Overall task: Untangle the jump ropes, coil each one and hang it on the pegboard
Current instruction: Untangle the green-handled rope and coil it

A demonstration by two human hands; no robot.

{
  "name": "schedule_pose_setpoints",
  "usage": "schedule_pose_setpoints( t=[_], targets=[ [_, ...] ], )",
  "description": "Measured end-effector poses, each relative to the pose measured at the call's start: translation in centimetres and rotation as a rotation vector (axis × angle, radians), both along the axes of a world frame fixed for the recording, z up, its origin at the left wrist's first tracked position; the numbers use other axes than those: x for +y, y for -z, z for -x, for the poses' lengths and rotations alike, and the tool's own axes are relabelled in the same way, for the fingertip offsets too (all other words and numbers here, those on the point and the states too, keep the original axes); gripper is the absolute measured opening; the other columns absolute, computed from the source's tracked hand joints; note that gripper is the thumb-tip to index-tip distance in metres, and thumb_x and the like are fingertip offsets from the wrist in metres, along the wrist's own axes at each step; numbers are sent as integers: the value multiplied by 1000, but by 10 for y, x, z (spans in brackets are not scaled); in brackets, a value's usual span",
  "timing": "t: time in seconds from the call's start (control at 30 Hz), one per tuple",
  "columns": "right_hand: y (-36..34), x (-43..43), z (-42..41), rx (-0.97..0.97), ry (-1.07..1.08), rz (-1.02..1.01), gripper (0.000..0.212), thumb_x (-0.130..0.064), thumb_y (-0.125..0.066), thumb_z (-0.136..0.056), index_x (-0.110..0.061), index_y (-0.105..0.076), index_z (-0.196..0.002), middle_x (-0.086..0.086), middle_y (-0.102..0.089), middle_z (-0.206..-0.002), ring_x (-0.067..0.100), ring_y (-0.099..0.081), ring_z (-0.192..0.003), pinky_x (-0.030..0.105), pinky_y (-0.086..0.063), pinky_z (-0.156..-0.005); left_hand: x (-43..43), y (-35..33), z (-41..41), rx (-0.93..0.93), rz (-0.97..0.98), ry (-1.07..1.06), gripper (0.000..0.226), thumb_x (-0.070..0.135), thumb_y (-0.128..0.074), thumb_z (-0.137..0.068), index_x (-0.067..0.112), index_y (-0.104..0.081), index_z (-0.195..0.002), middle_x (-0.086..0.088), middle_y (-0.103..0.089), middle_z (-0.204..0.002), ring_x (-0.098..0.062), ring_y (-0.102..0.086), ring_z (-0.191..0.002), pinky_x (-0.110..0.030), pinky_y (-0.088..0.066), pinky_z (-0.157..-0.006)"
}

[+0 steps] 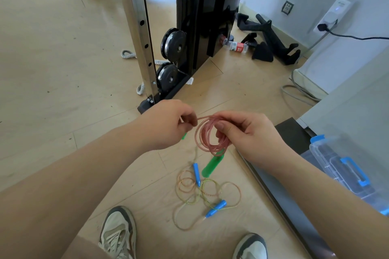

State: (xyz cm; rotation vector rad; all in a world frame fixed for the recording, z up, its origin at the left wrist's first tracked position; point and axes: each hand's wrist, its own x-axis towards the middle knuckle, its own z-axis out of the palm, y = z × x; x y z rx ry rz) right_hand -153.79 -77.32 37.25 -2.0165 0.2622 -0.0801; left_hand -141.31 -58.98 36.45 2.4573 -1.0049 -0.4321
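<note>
Right hand (248, 134) grips the coiled pink jump rope (205, 135), green handle (212, 164) hanging below; left hand (166, 126) pinches its free strand; blue-handled rope (216, 208) lies tangled on the floor (63, 69) near the shoes (119, 231)

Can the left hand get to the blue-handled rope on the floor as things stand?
Probably not yet. The left hand pinches the pink rope that the right hand holds coiled. The blue-handled rope lies uncovered on the floor below, so only that grip hinders it.
</note>
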Motion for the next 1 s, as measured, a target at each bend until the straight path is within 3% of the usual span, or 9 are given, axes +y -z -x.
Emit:
schedule_pose_setpoints(
  t=[0.1, 0.17, 0.23, 0.37, 0.47, 0.63, 0.77, 0.87, 1.0],
  targets=[
    [1, -3, 0, 19, 34, -6, 22, -16, -64, -101, -34, -78, -101, 1, -76, -79, 20, -72, -74, 26, -61, -74, -2, -5, 1, 239, 210, -193, 16, 13, -60, -101, 24, -72, -100, 6, -76, -86, -12, -74, -77, -31, -63, -76],
    [2, -4, 0, 37, 47, 29, 22, -17, -65, -100, -35, -78, -101, -4, -76, -78, 8, -71, -70, 16, -57, -71, -4, -11, 4, 433, 435, -330, 16, 8, -59, -102, 17, -72, -99, -4, -78, -82, -18, -77, -75, -31, -65, -73],
    [3, -3, -1, 45, 57, 27, 24, -16, -65, -100, -36, -78, -100, -6, -76, -79, 3, -71, -71, 12, -55, -70, -8, -15, 6, 510, 567, -401, 16, 6, -59, -101, 14, -73, -99, -5, -79, -82, -22, -78, -76, -28, -64, -70],
    [4, -1, -2, 10, 44, -13, 24, -15, -64, -101, -34, -79, -103, -3, -77, -81, 22, -73, -78, 33, -62, -79, -15, -13, 11, 503, 700, -494, 14, 5, -62, -100, 12, -74, -103, -4, -80, -85, -19, -78, -76, -19, -59, -67],
    [3, 0, -2, -13, 26, -108, 23, -12, -65, -100, -29, -79, -103, 5, -77, -83, 25, -73, -79, 40, -63, -81, -18, -13, 12, 453, 728, -483, 14, 4, -63, -99, 10, -74, -105, -4, -79, -87, -17, -78, -75, -17, -59, -67],
    [4, -4, -3, -27, 47, 36, 22, -16, -66, -99, -34, -79, -101, -11, -77, -83, 18, -70, -77, 23, -56, -73, -17, -14, 10, 539, 725, -512, 14, 5, -63, -100, 11, -74, -105, -8, -79, -86, -26, -78, -73, -23, -61, -66],
    [5, -3, -4, -75, 53, 87, 22, -15, -67, -98, -33, -79, -103, -17, -75, -83, 9, -68, -75, 16, -52, -67, -18, -11, 10, 703, 774, -569, 14, 2, -61, -100, 5, -72, -108, -17, -77, -92, -31, -78, -80, -31, -64, -71],
    [2, -2, -3, -130, 34, 59, 24, -9, -67, -97, -30, -79, -101, -19, -75, -85, -2, -69, -82, 8, -47, -73, -19, -10, 12, 877, 803, -595, 15, 1, -59, -101, -1, -70, -112, -22, -76, -95, -29, -76, -78, -32, -65, -71],
    [0, -3, -1, -150, -16, 20, 24, -6, -66, -97, -25, -80, -103, -13, -78, -91, -1, -71, -88, 7, -48, -77, -19, -8, 16, 1041, 710, -510, 19, 6, -58, -102, -3, -70, -115, -20, -74, -95, -22, -74, -73, -28, -63, -67]
  ],
)
